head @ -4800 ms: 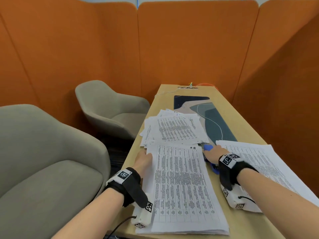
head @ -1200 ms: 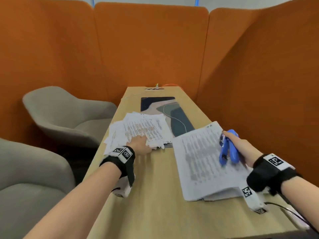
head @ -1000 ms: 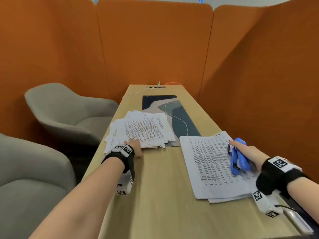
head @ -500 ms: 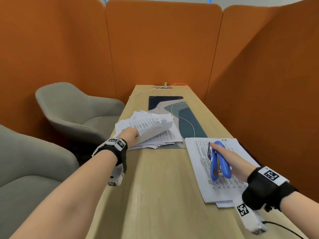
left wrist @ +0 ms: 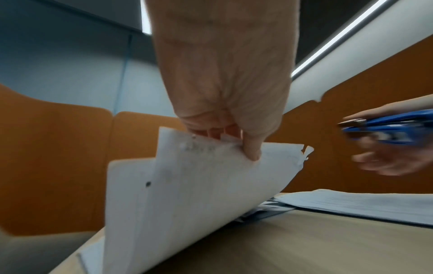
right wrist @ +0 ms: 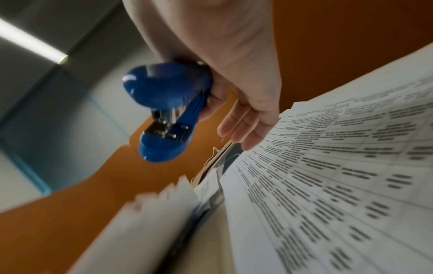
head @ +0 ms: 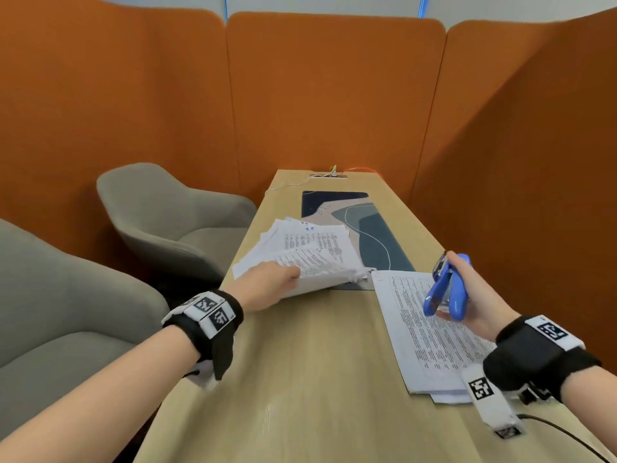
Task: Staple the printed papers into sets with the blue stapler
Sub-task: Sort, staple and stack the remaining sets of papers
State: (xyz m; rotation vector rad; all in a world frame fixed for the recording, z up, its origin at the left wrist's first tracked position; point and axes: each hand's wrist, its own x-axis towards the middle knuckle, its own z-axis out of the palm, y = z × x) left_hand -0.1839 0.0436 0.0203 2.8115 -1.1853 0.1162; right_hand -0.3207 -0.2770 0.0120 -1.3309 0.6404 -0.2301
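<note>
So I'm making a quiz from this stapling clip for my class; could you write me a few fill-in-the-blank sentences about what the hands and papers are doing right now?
1. The right hand holds the blue stapler above the ____ stack of printed papers.
2. The left hand lifts sheets from the fanned pile by pinching their ____ edge.
3. The fanned pile partly covers the patterned ____.
4. Beside the wooden table stand two ____ armchairs.

Missing words: flat; near; desk mat; grey
</note>
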